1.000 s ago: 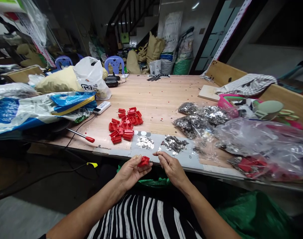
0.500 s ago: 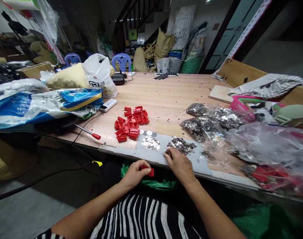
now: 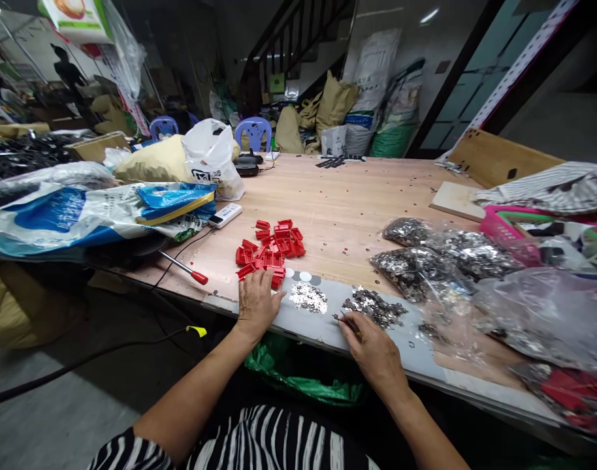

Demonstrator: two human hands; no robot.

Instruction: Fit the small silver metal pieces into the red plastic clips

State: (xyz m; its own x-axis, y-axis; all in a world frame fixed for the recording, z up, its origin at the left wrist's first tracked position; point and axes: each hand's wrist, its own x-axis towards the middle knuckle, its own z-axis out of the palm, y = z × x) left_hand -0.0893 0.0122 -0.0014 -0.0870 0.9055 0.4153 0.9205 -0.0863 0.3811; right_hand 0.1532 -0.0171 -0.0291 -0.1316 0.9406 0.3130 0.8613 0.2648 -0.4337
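Several red plastic parts (image 3: 274, 245) lie in a pile on the wooden table (image 3: 328, 215). My left hand (image 3: 259, 300) is at the pile's near edge, fingers reaching over the closest parts; its fingertips are partly lost against them, and no held part can be made out. My right hand (image 3: 371, 339) pinches a thin, dark tool (image 3: 350, 321) at the near side of a heap of dark metal pieces (image 3: 374, 305). Between the hands, a heap of shiny silver pieces (image 3: 308, 297) rests on a grey sheet (image 3: 328, 329).
Clear bags of metal pieces (image 3: 411, 271) lie to the right, near a pink basket (image 3: 507, 228). A red-tipped lever (image 3: 199, 277) juts out at the left by a power strip (image 3: 225, 215). An open green bag (image 3: 308, 385) hangs below the table edge.
My left hand has moved up from below the table edge to the red pile, and the red part it held is no longer seen. The camera view has shifted slightly.
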